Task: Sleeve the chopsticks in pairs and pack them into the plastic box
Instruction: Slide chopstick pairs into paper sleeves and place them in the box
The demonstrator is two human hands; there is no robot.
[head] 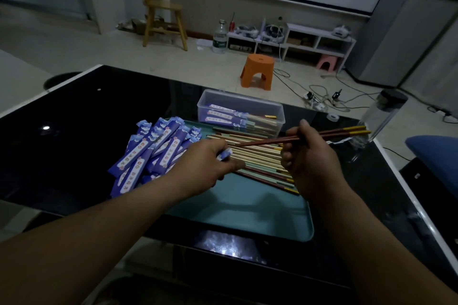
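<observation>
My right hand [307, 156] grips a pair of dark red chopsticks [329, 134] with gold ends, held above the tray and pointing up to the right. My left hand [210, 161] pinches the end of a blue paper sleeve [225, 153] at the edge of the sleeve pile [153, 153]. Loose chopsticks [260, 156] in cream, green and red lie across the teal tray [247, 213]. Behind them the clear plastic box [240, 111] holds a few sleeved pairs.
The tray sits on a black glass table [86, 116] with a white rim. A clear bottle [381, 116] with a black cap and a tape roll [332, 117] stand at the right. An orange stool [257, 70] is on the floor beyond.
</observation>
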